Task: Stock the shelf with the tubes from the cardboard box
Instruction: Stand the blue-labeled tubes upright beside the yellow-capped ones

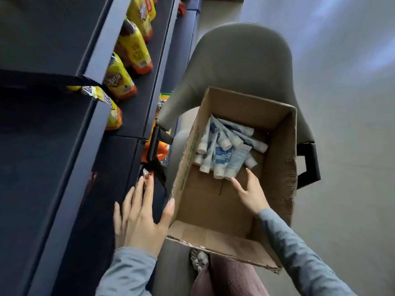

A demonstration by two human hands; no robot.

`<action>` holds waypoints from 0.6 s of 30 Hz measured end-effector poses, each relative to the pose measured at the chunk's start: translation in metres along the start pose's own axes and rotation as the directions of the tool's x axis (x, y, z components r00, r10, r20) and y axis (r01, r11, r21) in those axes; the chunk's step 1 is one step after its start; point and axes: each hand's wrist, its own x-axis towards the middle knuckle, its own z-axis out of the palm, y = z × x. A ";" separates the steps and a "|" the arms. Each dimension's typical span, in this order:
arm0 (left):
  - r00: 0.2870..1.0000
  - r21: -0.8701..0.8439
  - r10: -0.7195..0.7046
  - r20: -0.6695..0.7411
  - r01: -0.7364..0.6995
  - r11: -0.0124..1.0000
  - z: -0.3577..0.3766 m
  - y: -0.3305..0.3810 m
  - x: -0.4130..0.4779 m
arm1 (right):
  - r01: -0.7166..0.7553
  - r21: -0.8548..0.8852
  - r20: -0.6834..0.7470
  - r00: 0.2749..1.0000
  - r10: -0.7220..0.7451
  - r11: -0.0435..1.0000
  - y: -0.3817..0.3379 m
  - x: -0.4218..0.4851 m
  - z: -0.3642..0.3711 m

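Grey-sleeved, my left grip hangs spread in front of the dark shelf, thumb against the cardboard box rim. My right grip is inside the box, fingers loose and holding nothing, just beside the tubes. They are pale blue and white, white-capped, heaped at the box's far end. I see the box resting on a grey chair over pale floor. Yellow snack bags line the shelf.

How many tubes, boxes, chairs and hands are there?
tubes: about 10 (caps showing; the pile may hide more)
cardboard box: 1
chair: 1
hands: 2, the left hand and the right hand
total: about 14
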 end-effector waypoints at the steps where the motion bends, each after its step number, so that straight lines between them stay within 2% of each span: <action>1: 1.000 -0.002 0.015 0.006 -0.015 1.000 0.006 0.003 0.007 | -0.042 0.048 -0.001 0.999 0.042 0.998 0.003 0.011 0.006; 8: 0.996 -0.013 0.067 0.062 -0.066 0.998 0.041 0.022 0.047 | -0.313 0.315 0.048 0.948 0.315 0.896 0.021 0.081 0.033; 18: 0.990 -0.082 0.112 0.089 -0.105 0.991 0.048 0.020 0.058 | -0.370 0.537 0.014 0.903 0.430 0.758 0.026 0.124 0.047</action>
